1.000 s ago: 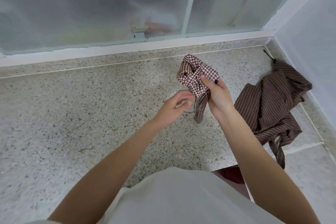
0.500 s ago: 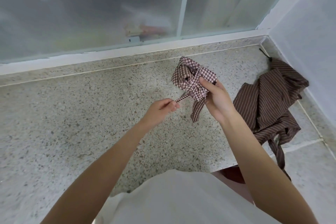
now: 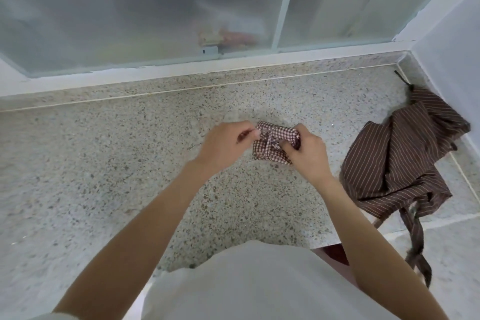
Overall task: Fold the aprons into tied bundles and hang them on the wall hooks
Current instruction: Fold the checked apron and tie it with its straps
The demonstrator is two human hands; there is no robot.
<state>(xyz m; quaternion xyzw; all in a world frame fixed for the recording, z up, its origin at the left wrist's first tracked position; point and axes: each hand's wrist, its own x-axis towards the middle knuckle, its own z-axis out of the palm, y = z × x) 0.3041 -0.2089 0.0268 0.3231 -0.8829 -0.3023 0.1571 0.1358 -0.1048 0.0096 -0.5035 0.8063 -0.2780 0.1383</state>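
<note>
Both hands hold a checked bundle (image 3: pixel 272 144) over the speckled counter (image 3: pixel 104 176). The left hand (image 3: pixel 223 147) pinches its left edge with curled fingers; the right hand (image 3: pixel 306 154) grips its right side, fingers dug into the cloth. To the right, near the wall (image 3: pixel 452 54), a striped apron (image 3: pixel 400 163) lies crumpled — its ties trail over the counter's edge. Frosted glass (image 3: pixel 130 8) runs behind.
</note>
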